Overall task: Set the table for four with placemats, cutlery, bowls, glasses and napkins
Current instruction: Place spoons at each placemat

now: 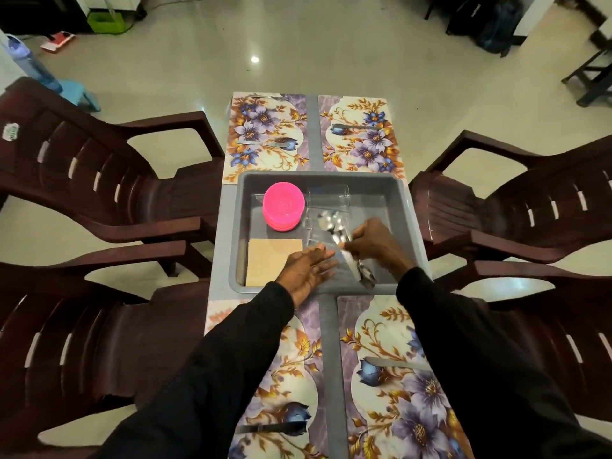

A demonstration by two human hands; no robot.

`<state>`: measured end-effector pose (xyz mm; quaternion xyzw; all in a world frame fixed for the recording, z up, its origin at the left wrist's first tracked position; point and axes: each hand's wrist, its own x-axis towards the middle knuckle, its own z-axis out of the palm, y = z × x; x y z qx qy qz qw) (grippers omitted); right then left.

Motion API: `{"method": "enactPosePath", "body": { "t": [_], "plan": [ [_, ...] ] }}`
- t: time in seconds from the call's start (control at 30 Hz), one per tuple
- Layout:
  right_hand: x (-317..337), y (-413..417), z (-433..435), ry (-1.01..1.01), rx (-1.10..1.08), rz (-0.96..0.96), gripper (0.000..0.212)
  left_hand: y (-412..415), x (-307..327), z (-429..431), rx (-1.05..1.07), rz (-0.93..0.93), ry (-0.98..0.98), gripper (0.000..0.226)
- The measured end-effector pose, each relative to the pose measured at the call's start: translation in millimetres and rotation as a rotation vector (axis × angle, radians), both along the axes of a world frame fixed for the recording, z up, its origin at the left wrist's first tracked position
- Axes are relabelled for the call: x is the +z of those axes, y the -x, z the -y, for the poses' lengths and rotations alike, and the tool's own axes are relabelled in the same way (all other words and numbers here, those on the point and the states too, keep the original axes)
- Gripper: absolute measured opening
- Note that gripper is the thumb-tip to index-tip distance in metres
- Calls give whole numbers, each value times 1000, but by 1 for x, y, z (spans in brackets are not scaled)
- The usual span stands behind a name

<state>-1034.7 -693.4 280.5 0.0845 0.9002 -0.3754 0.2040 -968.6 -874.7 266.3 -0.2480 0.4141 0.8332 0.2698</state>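
Head view shows our right hand inside the grey tray at the middle of the table. Its fingers are curled round a bunch of cutlery. The shiny heads point to the far side and the handles to the near rim.

As we judge it, the step in hand is to take pieces from this bunch and lay them on the mats. To do it well, we should first lift the bunch straight up. The glasses lie on their sides just beside it, on the far side, and a dragged handle could roll or knock them. After that we should separate one piece at a time, so that no piece slips back into the tray. The near right mat has only a knife on it, so it looks like a good first place.

Our left hand is flat with straight fingers and holds nothing. It is low over the tray floor, beside the napkins, and its fingertips are close to the cutlery. We cannot tell whether it presses on the floor. It could hold the tray steady or receive single pieces. Both forearms reach forward over the near mats, and the hands almost meet. The pink bowls are stacked at the far left of the tray, away from both hands.
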Motion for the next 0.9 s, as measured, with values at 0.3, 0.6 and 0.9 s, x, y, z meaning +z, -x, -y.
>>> {"method": "enactPosePath", "body": {
  "t": [0.3, 0.6, 0.9],
  "plan": [
    [3, -90, 61, -61, 107, 64, 24, -70, 7, 19, 24, 94, -22, 10],
    [17, -168, 89, -46, 222, 139, 53, -151, 10, 55, 46, 129, 5, 17],
    [32, -246, 94, 22, 144, 129, 34, -225, 7, 96, 21, 99, -41, 23]
  ]
}}
